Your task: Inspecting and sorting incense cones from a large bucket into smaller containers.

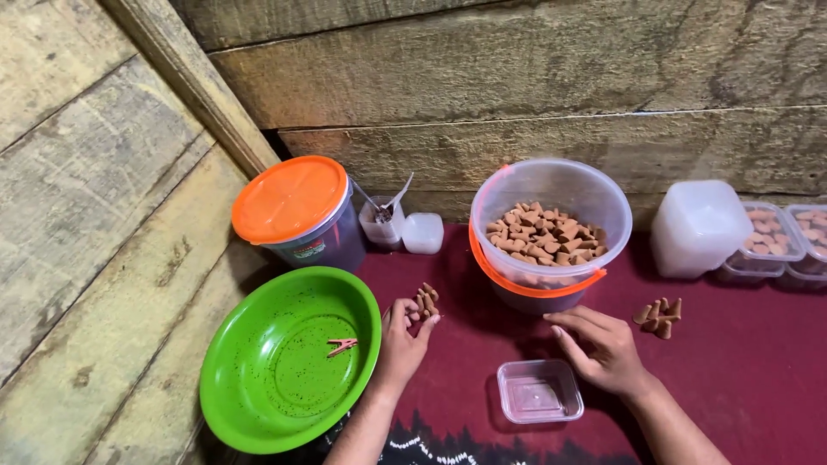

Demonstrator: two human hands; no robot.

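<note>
The scene is viewed by a single head-worn camera, angled steeply downward and forward at close range over a dark red cloth toward a plank wall.

Soft, even light from above – short shadows under the clear bucket and green bowl, sharp centre, wooden planks bending at left edge.

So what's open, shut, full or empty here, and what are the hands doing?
Orange-lidded tub: shut.
Clear bucket: open, partly filled with brown cones.
Green bowl: holds only a small clothespin.
Small clear box: open, empty.
Left hand: grip closed on a few cones.
Right hand: open, holding nothing, resting on the red cloth.
Loose cones: piled on the cloth.
</note>
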